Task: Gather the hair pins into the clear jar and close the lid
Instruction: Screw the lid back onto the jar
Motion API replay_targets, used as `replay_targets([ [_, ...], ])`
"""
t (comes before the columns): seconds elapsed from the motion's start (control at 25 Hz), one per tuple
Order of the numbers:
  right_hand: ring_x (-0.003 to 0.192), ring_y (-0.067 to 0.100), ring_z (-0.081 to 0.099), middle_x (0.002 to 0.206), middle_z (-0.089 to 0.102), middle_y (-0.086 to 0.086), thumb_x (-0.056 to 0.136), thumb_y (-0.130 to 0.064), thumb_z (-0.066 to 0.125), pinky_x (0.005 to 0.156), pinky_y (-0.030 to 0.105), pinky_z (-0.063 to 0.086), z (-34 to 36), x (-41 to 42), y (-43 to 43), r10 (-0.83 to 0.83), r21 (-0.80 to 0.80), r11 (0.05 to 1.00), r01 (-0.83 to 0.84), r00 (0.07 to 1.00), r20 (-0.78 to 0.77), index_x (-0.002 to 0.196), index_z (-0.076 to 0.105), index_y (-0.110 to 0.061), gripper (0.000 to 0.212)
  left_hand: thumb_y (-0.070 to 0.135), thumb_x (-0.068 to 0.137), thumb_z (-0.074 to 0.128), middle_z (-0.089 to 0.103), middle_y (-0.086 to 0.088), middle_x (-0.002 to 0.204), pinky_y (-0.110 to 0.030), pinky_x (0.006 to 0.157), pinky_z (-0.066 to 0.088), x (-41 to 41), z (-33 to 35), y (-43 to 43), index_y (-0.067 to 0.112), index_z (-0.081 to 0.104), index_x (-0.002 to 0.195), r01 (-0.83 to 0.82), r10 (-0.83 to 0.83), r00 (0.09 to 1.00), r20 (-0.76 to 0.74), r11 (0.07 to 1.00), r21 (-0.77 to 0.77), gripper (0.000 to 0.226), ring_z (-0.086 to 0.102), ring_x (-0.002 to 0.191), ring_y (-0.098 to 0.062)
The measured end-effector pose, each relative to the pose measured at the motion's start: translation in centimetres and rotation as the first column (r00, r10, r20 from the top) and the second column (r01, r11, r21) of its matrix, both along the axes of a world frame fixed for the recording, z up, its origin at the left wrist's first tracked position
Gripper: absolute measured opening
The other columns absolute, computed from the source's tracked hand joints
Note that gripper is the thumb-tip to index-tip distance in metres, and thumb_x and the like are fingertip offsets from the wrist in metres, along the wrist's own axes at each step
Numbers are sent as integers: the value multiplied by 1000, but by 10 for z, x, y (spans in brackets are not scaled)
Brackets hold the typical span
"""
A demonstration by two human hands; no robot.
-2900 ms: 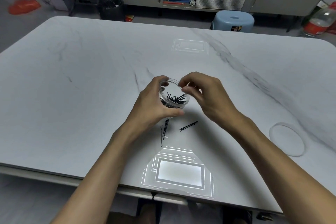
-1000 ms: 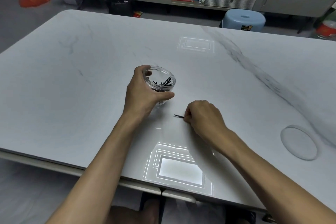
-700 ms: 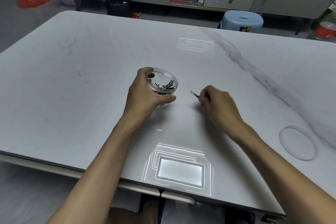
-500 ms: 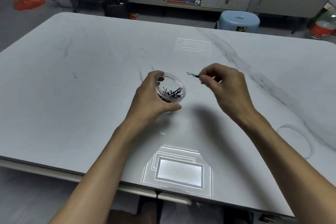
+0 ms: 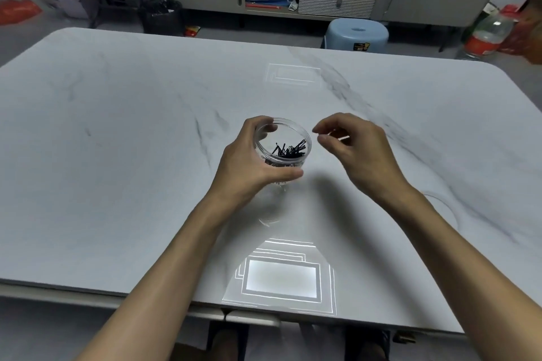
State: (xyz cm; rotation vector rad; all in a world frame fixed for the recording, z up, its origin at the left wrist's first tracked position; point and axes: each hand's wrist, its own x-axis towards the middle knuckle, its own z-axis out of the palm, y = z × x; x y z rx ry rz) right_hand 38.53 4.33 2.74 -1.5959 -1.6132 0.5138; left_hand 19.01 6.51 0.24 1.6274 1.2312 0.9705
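Beside the right forearm (image 5: pixel 445 246) lies the lid (image 5: pixel 441 204): left hand (image 5: pixel 249 167) gripping the jar (image 5: pixel 289 130) of hair pins (image 5: pixel 290 150) steady, the slack, empty right hand (image 5: pixel 357 152) should seat it level.

White marbled bench (image 5: pixel 117 155), grey-veined. Beyond its far edge: blue plastic stool (image 5: pixel 357 35), black waste bin (image 5: pixel 161 19) further left, long grey cabinet (image 5: pixel 440 0) behind, red-labelled plastic bottle (image 5: pixel 485 38) at right, orange bag (image 5: pixel 16 10) far left.
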Motion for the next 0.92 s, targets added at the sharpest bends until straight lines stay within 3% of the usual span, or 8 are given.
replay_targets([
  [0.16,94,8,58,106,65,-7,82,-29,72,83,28,48,-1,53,-20,-80,-236,960,148,958,276,107,64,-28,27,34,45,89,60,17,125,-35,102,45,25,4,-5,31,50,127,35,-22,989,147,996,-85,91,53,121,-5],
  [0.28,129,29,39,141,41,6,68,-47,81,94,42,41,-7,97,-40,-5,-546,749,376,827,563,137,43,-28,80,26,47,89,59,17,126,-38,101,47,51,3,-13,31,49,126,105,-91,987,133,989,-107,89,52,122,-4],
  [0.4,132,35,33,146,30,8,62,-57,80,93,42,40,-19,121,-64,110,-666,559,495,752,651,146,27,-27,103,26,48,87,58,21,124,-37,98,47,75,1,-22,32,48,126,147,-144,989,44,985,-87,87,52,121,-3],
  [0.6,120,29,46,136,40,4,60,-54,77,78,33,39,-32,135,-75,114,-593,691,413,748,654,138,35,-29,92,28,46,89,59,22,123,-38,96,49,98,-5,-31,34,48,124,180,-183,983,-17,979,-97,88,53,119,-1],
  [0.68,115,28,53,134,45,6,59,-51,81,82,33,44,-28,138,-68,-30,-558,746,363,856,517,137,38,-25,93,28,45,90,59,22,123,-38,96,49,101,-7,-30,35,48,124,182,-186,982,-32,978,-101,89,53,119,-1],
  [0.76,111,24,57,127,52,4,58,-48,84,86,34,47,-22,139,-60,-264,-466,830,307,952,157,132,43,-20,89,27,46,91,59,22,123,-36,98,48,101,-9,-29,35,48,124,187,-193,980,-46,976,-108,90,53,120,-1],
  [0.84,107,19,63,116,58,0,57,-48,83,95,36,50,-12,135,-54,-310,-327,926,187,872,-379,126,44,-21,84,27,47,92,59,22,124,-35,99,47,102,-11,-27,35,48,125,201,-207,977,-44,973,-113,90,54,120,-1],
  [0.92,102,18,67,109,59,4,60,-40,83,99,34,51,-5,125,-50,-142,-150,988,48,684,-716,127,44,-26,78,28,47,92,60,21,123,-35,99,47,105,-10,-29,36,49,125,226,-230,973,-25,967,-116,89,56,118,-2],
])
